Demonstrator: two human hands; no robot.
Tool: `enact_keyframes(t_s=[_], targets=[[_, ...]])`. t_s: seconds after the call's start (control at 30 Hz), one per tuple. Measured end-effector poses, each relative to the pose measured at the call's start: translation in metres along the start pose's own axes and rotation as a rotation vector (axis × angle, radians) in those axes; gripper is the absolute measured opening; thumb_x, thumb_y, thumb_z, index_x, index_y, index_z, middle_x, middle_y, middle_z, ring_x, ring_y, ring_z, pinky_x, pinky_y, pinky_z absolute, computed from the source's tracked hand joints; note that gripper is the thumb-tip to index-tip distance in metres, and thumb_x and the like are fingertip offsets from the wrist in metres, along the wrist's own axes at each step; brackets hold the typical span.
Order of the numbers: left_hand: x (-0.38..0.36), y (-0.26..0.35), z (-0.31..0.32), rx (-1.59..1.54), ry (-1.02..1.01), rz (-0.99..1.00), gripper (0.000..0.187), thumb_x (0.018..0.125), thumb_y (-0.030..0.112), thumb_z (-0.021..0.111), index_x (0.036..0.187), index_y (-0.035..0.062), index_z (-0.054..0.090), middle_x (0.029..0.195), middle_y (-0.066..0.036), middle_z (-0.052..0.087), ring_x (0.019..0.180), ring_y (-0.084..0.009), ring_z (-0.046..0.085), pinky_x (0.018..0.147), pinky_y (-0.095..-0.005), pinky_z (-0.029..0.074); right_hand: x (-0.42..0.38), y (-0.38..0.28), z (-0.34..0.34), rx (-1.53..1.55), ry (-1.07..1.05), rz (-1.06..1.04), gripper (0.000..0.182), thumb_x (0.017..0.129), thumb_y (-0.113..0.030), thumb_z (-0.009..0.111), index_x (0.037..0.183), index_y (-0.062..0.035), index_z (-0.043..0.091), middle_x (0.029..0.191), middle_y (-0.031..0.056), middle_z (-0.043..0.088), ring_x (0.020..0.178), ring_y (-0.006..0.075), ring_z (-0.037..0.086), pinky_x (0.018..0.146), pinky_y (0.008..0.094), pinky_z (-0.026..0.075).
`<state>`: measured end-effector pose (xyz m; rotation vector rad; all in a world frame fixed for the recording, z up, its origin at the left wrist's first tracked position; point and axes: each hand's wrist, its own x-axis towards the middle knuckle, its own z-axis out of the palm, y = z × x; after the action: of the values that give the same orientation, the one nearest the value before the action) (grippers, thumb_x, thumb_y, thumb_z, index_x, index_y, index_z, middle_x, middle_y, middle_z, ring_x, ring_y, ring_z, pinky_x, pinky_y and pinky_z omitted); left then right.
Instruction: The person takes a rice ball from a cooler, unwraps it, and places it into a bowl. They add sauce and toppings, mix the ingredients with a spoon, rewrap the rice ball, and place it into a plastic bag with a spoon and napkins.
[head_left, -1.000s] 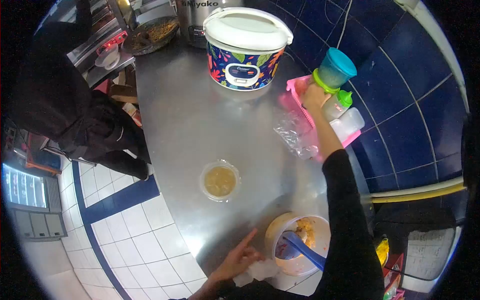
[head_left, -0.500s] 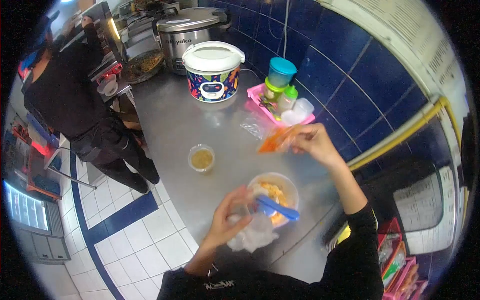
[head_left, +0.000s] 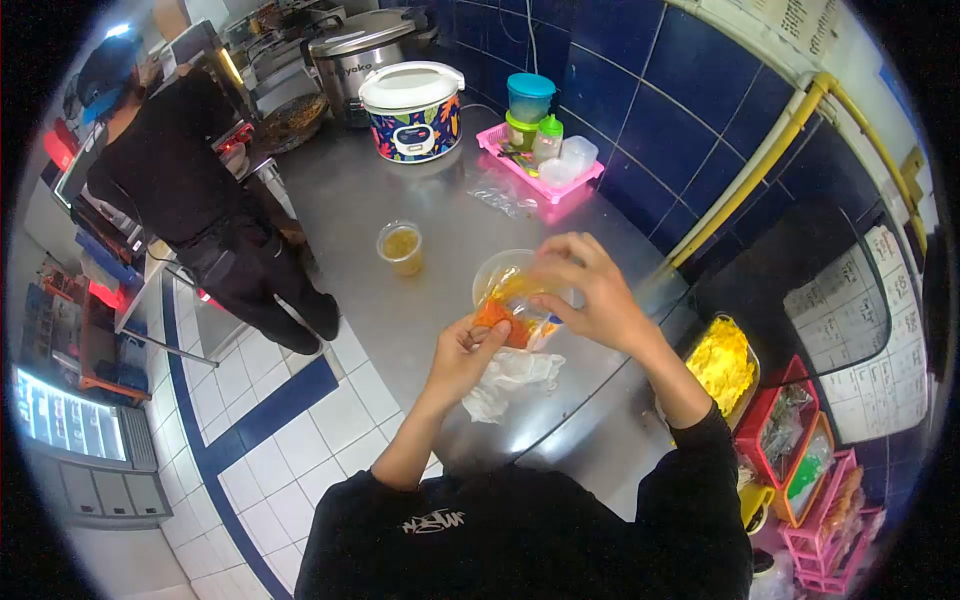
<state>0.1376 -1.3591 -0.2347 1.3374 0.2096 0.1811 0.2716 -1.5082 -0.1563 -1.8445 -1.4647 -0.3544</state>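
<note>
Both my hands hold a small clear plastic packet of orange sauce [head_left: 503, 310] over a white bowl [head_left: 490, 272] on the steel counter. My left hand [head_left: 462, 355] pinches the packet's lower end. My right hand [head_left: 585, 290] grips its upper end, fingers curled over the bowl. A crumpled white tissue or bag [head_left: 510, 378] lies under my left hand, at the counter's near edge. A small lidded cup of yellowish liquid [head_left: 400, 245] stands to the left of the bowl.
A floral rice cooker [head_left: 412, 108] and a steel cooker [head_left: 352, 50] stand at the counter's far end, beside a pink tray [head_left: 540, 165] of containers. A person in black [head_left: 190, 180] stands on the left. A yellow food container [head_left: 722, 365] sits to the right.
My right hand has brought the orange packet from the pink tray to above the bowl. My left hand has risen from the counter and taken hold of the packet's lower end.
</note>
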Motion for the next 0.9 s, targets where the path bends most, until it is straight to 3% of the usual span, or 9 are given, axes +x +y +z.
enact_keyframes(t_s=[0.17,0.37,0.53,0.63,0.73,0.83,0.9], targets=[[0.002,0.001,-0.01,-0.151,0.013,-0.085,0.033,0.088,0.017,0.058,0.117,0.0026,0.049,0.088,-0.008,0.065,0.076,-0.0105,0.062,0.065,-0.022,0.048,-0.015,-0.002,0.004,0.004,-0.059,-0.055,0.02,0.065,-0.003,0.069,0.084,-0.0086,0.064,0.091,0.0042,0.059,0.077,0.0198,0.055,0.067,0.0311,0.042],[0.01,0.003,-0.017,-0.2,-0.019,-0.18,0.039,0.087,0.015,0.058,0.122,0.0023,0.046,0.096,-0.008,0.063,0.08,-0.0116,0.062,0.07,-0.0218,0.05,-0.035,-0.002,0.017,-0.046,-0.164,-0.113,0.023,0.064,-0.007,0.07,0.085,-0.0076,0.062,0.089,0.0015,0.061,0.079,0.0209,0.055,0.068,0.0333,0.037],[0.029,-0.017,-0.025,-0.358,-0.037,-0.28,0.034,0.088,0.016,0.058,0.118,0.003,0.051,0.097,-0.009,0.063,0.082,-0.013,0.062,0.068,-0.024,0.051,-0.037,-0.004,0.023,-0.217,-0.127,-0.12,0.023,0.064,-0.011,0.068,0.086,-0.0125,0.062,0.086,-0.0015,0.061,0.081,0.0185,0.052,0.075,0.0362,0.034],[0.031,-0.018,-0.023,-0.34,-0.048,-0.301,0.039,0.087,0.019,0.06,0.119,0.0002,0.049,0.101,-0.009,0.062,0.087,-0.0134,0.061,0.075,-0.026,0.05,-0.042,0.012,0.035,-0.232,-0.024,-0.082,0.019,0.064,-0.011,0.068,0.082,-0.0152,0.065,0.081,-0.0034,0.061,0.077,0.017,0.05,0.075,0.0349,0.034],[0.035,-0.008,-0.033,0.077,-0.179,-0.15,0.044,0.082,0.016,0.065,0.121,0.0015,0.048,0.101,-0.009,0.062,0.092,-0.0147,0.06,0.083,-0.0293,0.047,-0.038,0.03,0.039,-0.141,0.029,0.05,0.012,0.064,-0.011,0.069,0.075,-0.0144,0.068,0.073,-0.0021,0.061,0.071,0.0168,0.05,0.07,0.0329,0.036],[0.038,-0.01,-0.047,0.683,-0.058,0.242,0.055,0.076,0.013,0.069,0.125,0.0038,0.045,0.101,-0.01,0.062,0.094,-0.0158,0.059,0.088,-0.0305,0.044,-0.034,0.055,0.048,0.059,0.07,0.22,0.009,0.066,-0.008,0.07,0.074,-0.0099,0.069,0.067,0.0025,0.061,0.065,0.0171,0.051,0.063,0.0306,0.038],[0.052,-0.006,-0.049,0.735,-0.05,0.385,0.06,0.074,0.012,0.071,0.127,0.0063,0.044,0.104,-0.011,0.062,0.095,-0.0159,0.059,0.086,-0.03,0.044,-0.033,0.07,0.059,0.185,0.092,0.306,0.009,0.067,-0.007,0.071,0.076,-0.0068,0.069,0.066,0.0052,0.061,0.062,0.0171,0.051,0.058,0.0302,0.04]])
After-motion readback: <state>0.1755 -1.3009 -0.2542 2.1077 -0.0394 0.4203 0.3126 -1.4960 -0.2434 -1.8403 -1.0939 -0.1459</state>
